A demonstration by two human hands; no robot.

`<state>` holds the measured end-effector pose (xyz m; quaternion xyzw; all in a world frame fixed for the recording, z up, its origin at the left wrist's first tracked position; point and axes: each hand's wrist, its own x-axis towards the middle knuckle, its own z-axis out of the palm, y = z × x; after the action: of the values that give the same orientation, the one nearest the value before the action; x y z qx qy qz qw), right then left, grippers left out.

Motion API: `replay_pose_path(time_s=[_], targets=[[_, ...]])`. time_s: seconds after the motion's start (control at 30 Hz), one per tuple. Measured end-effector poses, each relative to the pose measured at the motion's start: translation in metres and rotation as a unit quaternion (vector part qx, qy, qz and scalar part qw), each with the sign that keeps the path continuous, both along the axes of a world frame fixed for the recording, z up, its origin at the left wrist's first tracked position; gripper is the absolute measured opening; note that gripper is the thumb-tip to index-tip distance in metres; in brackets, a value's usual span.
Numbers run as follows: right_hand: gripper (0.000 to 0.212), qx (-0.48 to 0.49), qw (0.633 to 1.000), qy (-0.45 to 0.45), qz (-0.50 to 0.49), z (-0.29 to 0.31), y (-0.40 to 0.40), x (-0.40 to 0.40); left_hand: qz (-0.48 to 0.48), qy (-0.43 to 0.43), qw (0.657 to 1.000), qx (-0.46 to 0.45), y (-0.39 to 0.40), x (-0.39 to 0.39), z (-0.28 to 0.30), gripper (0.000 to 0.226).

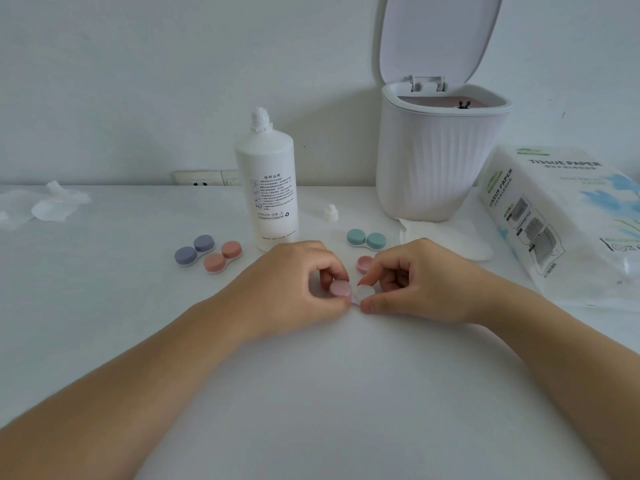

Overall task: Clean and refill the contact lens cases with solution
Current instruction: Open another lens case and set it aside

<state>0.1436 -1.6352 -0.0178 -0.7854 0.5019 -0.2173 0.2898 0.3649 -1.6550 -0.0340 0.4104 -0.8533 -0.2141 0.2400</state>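
White table (311,393) by a white wall (138,64); left hand (291,289) and right hand (415,282) both pinch the pink lens case (349,292) between them.

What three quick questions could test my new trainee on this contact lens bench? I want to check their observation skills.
1. True or false: the solution bottle has its cap on.
2. Which closed case lies nearest the bin: A purple, B orange, C green?
3. What is off the pink case held between the left hand and right hand?

Key:
1. False; the white bottle cap stands on the table.
2. C, the green case.
3. One pink lid, lying just behind the hands; the other lid is on.
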Motion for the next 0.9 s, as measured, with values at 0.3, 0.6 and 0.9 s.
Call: replay_pose_path(time_s=[0.3, 0.6, 0.9], targets=[[0.017, 0.004, 1.0, 0.004, -0.004, 0.0005, 0.0005, 0.0001, 0.038, 0.007, 0.999, 0.015, -0.0051, -0.0003, -0.0037, 0.04], [0.015, 0.004, 1.0, 0.015, -0.008, 0.0005, -0.0005, -0.0004, 0.033, 0.095, 0.995, 0.008, -0.0004, 0.0006, 0.0012, 0.018], [0.012, 0.015, 1.0, 0.016, -0.011, -0.002, -0.0014, -0.0006, 0.052, 0.162, 0.985, -0.001, -0.002, -0.0007, 0.0034, 0.024]])
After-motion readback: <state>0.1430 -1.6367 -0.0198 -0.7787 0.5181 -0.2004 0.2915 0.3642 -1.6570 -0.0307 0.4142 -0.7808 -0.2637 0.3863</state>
